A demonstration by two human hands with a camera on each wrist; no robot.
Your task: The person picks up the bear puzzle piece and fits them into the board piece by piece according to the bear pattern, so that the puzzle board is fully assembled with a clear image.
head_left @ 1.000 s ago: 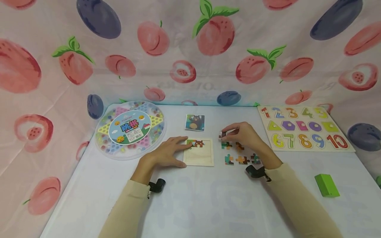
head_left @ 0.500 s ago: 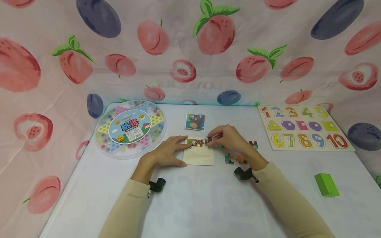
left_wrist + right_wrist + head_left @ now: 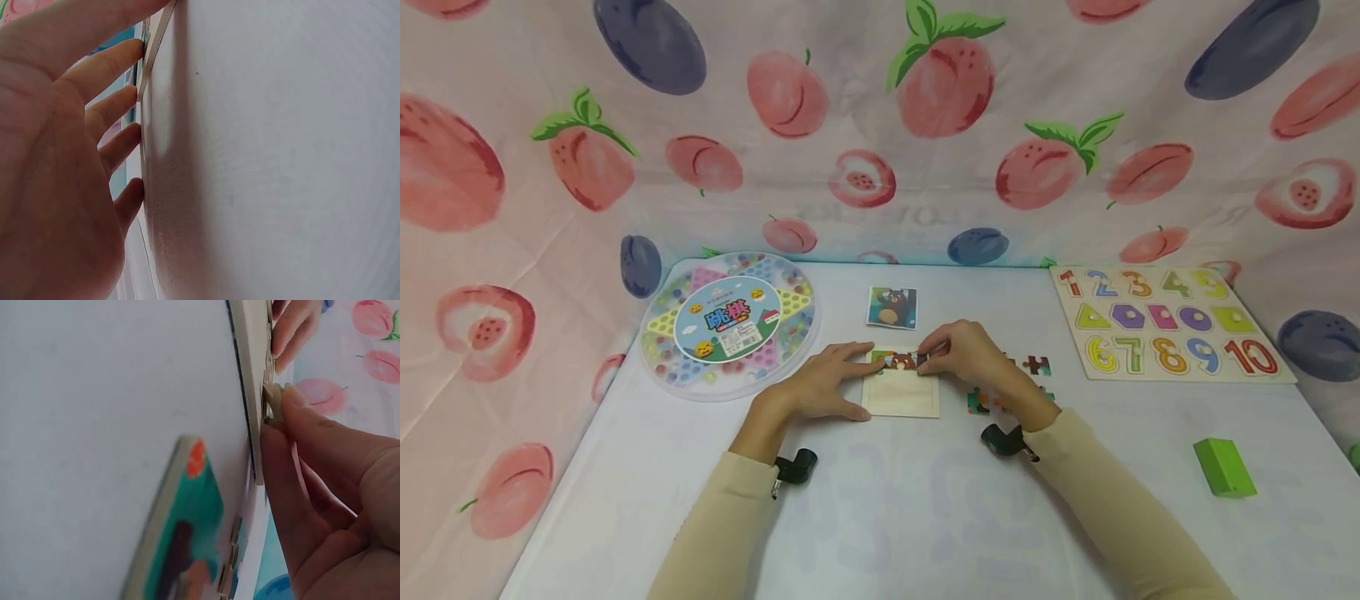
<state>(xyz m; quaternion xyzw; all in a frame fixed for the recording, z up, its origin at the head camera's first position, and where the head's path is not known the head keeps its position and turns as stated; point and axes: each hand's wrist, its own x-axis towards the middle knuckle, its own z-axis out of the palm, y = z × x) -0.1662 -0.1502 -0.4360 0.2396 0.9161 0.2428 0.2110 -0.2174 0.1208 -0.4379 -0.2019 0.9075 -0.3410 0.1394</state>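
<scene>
A square wooden puzzle board (image 3: 901,395) lies mid-table in the head view. Joined jigsaw pieces (image 3: 899,361) with a bear's face run along its top row; bare wood shows below. My left hand (image 3: 820,383) rests at the board's left side, fingers spread, fingertips touching its edge and top left corner. At the top right corner, my right hand (image 3: 968,357) pinches a jigsaw piece (image 3: 274,403) between thumb and fingers, tilted against the board in the right wrist view. Loose jigsaw pieces (image 3: 977,402) lie right of the board, some hidden beneath the right wrist.
Behind the board lies a bear picture card (image 3: 892,308). A round Chinese checkers box (image 3: 727,325) sits at the left, a wooden number board (image 3: 1172,325) at the back right. Nearer on the right stands a green block (image 3: 1223,467). A fruit-print cloth (image 3: 917,192) hangs behind the table.
My right hand has carried the jigsaw piece leftward from above the loose pieces to the board's top right corner, lowering it there. My left hand has stayed in place.
</scene>
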